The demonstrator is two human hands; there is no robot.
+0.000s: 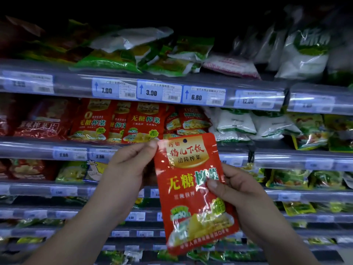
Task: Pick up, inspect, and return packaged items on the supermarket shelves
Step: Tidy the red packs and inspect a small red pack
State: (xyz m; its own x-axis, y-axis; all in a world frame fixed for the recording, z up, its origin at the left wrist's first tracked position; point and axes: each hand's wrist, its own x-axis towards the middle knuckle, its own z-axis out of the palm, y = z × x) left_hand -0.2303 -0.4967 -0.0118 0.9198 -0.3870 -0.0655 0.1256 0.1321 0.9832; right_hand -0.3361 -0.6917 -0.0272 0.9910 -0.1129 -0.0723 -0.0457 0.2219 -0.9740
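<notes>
Red packet [193, 190] held upright before shelves [172, 87]; left hand [126, 169] pinches top-left corner, right hand [235, 190] grips right edge.

I hold a red packet [193, 190] upright before the shelves [172, 81] — my left hand [128, 169] pinches its top left corner, my right hand [238, 192] grips its right edge, thumb on the front. Behind it stand matching red packets [118, 121] — under price tags [158, 92] reading 7.00, 3.00 and 6.80.

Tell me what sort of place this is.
Probably a supermarket aisle: tiered grey metal shelves, rows of glossy red food pouches, blue-and-white paper price tags along the edges, one red plastic pouch held up.
</notes>
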